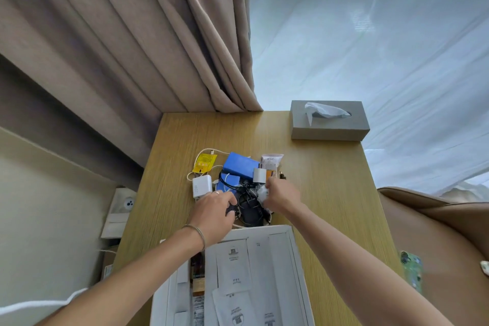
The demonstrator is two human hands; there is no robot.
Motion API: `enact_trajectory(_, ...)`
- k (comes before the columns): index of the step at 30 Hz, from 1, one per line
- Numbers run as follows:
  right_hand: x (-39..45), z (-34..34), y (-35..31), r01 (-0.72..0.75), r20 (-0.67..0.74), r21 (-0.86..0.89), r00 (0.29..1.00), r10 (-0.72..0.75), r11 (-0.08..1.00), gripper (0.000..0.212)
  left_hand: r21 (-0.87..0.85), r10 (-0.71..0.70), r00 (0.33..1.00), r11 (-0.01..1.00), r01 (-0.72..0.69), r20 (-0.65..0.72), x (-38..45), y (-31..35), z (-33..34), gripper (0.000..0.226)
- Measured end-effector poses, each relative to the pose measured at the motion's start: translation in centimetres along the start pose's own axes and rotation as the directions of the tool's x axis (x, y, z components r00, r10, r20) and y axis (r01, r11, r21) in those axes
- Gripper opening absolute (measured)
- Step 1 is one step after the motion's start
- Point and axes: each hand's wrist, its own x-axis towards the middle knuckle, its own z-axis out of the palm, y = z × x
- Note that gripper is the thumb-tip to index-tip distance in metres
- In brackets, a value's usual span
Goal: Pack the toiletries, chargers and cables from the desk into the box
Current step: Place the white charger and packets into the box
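- One grey tissue box (329, 124) at the desk's (330, 193) far right corner.
- One white box (293, 259) at the near edge.
- Mid-desk pile: one white charger (201, 186), two blue packs (239, 165), black cables (248, 209).
- Left hand (214, 213) curled into the pile, contents unclear; right hand (281, 198) gripping a white wad (262, 193).

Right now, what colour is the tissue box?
Grey, tissue box, clearest in the head view.
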Motion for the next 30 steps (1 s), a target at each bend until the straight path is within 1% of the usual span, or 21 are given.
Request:
enact_trajectory(3, 0.0, 0.2, 0.7, 0.005, -0.023, 0.076, 1.000, -0.003, 0.997, 0.034, -0.014, -0.025, 0.999, 1.000, 0.025, 0.022, 1.4, 0.5, 0.4, 0.023)
enact_trajectory(5, -0.2, 0.1, 1.4, -0.020, -0.025, 0.234, 0.999, 0.027, 0.972, 0.041, -0.037, -0.043, 0.999, 0.998, 0.044, 0.026, 2.8, 1.0, 0.9, 0.022)
enact_trajectory(7, -0.6, -0.4, 2.0, -0.051, -0.040, 0.441, 0.996, 0.076, 0.896, 0.043, -0.051, -0.062, 0.998, 0.997, 0.063, 0.013, 4.3, 1.4, 1.5, 0.024)
enact_trajectory(9, -1.3, -1.0, 2.5, -0.073, -0.038, 0.627, 0.992, 0.124, 0.775, 0.040, -0.064, -0.074, 0.997, 0.995, 0.074, 0.005, 5.8, 2.0, 2.1, 0.028)
enact_trajectory(10, -1.6, -1.2, 2.8, -0.075, -0.034, 0.695, 0.990, 0.137, 0.715, 0.038, -0.070, -0.080, 0.997, 0.994, 0.080, 0.007, 6.6, 2.2, 2.5, 0.030)
enact_trajectory(12, -2.3, -1.7, 3.3, -0.064, -0.034, 0.777, 0.989, 0.143, 0.626, 0.034, -0.078, -0.093, 0.996, 0.993, 0.094, 0.016, 8.1, 2.7, 3.2, 0.034)
enact_trajectory(14, -3.0, -2.1, 3.5, -0.059, -0.030, 0.832, 0.988, 0.150, 0.552, 0.035, -0.078, -0.110, 0.994, 0.991, 0.110, 0.004, 9.6, 3.1, 3.8, 0.040)
enact_trajectory(16, -3.5, -2.2, 3.7, -0.060, -0.027, 0.864, 0.986, 0.165, 0.500, 0.035, -0.064, -0.123, 0.992, 0.990, 0.122, -0.012, 10.9, 3.3, 4.6, 0.047)
enact_trajectory(21, -4.8, -2.1, 4.0, -0.061, -0.022, 0.894, 0.983, 0.180, 0.444, 0.030, 0.065, -0.118, 0.993, 0.991, 0.119, -0.015, 13.4, 3.5, 5.9, 0.053)
enact_trajectory(24, -5.6, -1.9, 4.2, -0.075, -0.003, 0.897, 0.984, 0.176, 0.436, 0.031, 0.112, -0.107, 0.994, 0.988, 0.108, -0.012, 14.4, 3.8, 6.4, 0.049)
enact_trajectory(26, -6.1, -2.1, 4.2, -0.073, -0.002, 0.895, 0.986, 0.168, 0.441, 0.030, 0.101, -0.113, 0.994, 0.989, 0.112, 0.005, 14.9, 4.0, 6.5, 0.043)
enact_trajectory(30, -7.3, -2.4, 4.3, -0.037, -0.023, 0.895, 0.991, 0.129, 0.445, 0.036, 0.061, -0.135, 0.990, 0.989, 0.132, 0.039, 15.0, 4.8, 6.0, 0.024)
